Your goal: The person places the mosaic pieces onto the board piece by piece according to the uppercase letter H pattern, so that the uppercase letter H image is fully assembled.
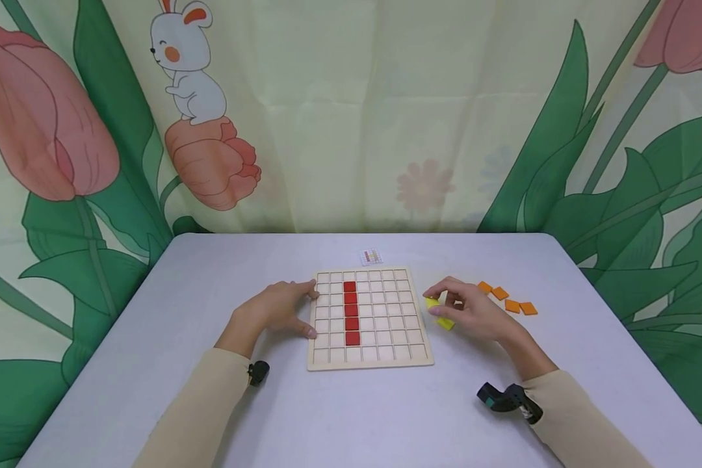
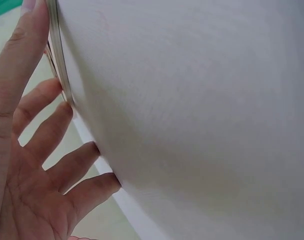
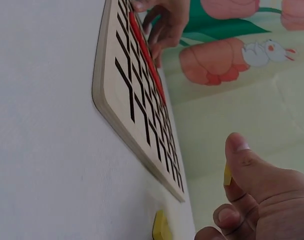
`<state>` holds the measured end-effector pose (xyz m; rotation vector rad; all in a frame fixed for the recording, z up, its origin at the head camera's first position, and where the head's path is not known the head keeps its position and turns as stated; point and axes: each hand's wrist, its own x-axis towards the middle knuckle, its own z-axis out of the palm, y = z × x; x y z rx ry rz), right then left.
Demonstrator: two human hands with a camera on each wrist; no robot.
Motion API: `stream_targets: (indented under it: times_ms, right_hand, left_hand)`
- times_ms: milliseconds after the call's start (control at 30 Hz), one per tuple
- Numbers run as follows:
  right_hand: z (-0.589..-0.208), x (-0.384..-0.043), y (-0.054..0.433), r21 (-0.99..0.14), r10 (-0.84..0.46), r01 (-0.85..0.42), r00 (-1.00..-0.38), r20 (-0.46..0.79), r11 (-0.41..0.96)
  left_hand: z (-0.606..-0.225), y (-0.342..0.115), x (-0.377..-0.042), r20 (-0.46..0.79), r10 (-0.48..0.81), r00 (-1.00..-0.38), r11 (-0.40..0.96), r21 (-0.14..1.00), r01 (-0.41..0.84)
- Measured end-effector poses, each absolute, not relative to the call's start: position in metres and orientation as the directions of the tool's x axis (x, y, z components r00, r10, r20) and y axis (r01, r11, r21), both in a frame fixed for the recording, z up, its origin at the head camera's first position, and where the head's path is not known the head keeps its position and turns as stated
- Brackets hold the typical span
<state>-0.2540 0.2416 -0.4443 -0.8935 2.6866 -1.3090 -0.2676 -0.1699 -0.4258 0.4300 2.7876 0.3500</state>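
A pale wooden grid board (image 1: 380, 365) lies flat on the table, with several red tiles (image 1: 351, 324) in one vertical column left of its middle. My left hand (image 1: 277, 309) touches the board's left edge with thumb and fingertips, the fingers (image 2: 42, 132) spread and fairly straight along it. Beyond the opposite edge, my right hand (image 1: 474, 311) pinches a yellow tile (image 3: 227, 175) between thumb and fingers, held above the table. Another yellow tile (image 3: 161, 229) rests on the table under that hand, beside the board.
Several orange tiles (image 1: 511, 305) lie scattered to the right of my right hand. A small printed card (image 1: 370, 256) sits behind the board, near the far side of the white table (image 1: 327, 422). A curtain printed with flowers and a rabbit (image 1: 339, 130) hangs behind.
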Motion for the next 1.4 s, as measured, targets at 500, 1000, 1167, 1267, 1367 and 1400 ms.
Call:
stream_targets:
  times_ms: [500, 1000, 1167, 1267, 1367, 1400]
  right_hand:
    - [-0.447, -0.264, 0.196, -0.766, -0.542, -0.471, -0.818, 0.193, 0.438]
    - [-0.449, -0.275, 0.162, -0.768, -0.576, -0.46, -0.804, 0.147, 0.446]
    - [-0.449, -0.279, 0.152, -0.768, -0.568, -0.439, -0.814, 0.12, 0.467]
    - [-0.451, -0.282, 0.146, -0.758, -0.573, -0.445, -0.811, 0.116, 0.477]
    - [-0.453, -0.284, 0.141, -0.751, -0.581, -0.45, -0.807, 0.109, 0.484]
    - [-0.454, -0.284, 0.139, -0.753, -0.584, -0.448, -0.805, 0.104, 0.483]
  left_hand:
    - [-0.427, -0.17, -0.267, -0.259, 0.307, -0.916, 0.929, 0.29, 0.23]
    - [-0.426, -0.169, -0.269, -0.255, 0.313, -0.915, 0.927, 0.292, 0.236]
    - [-0.424, -0.169, -0.269, -0.256, 0.305, -0.917, 0.931, 0.283, 0.23]
    - [-0.425, -0.17, -0.269, -0.26, 0.302, -0.917, 0.932, 0.284, 0.226]
    - [-0.425, -0.17, -0.268, -0.265, 0.302, -0.916, 0.929, 0.295, 0.222]
    - [-0.425, -0.17, -0.268, -0.266, 0.304, -0.915, 0.928, 0.298, 0.222]
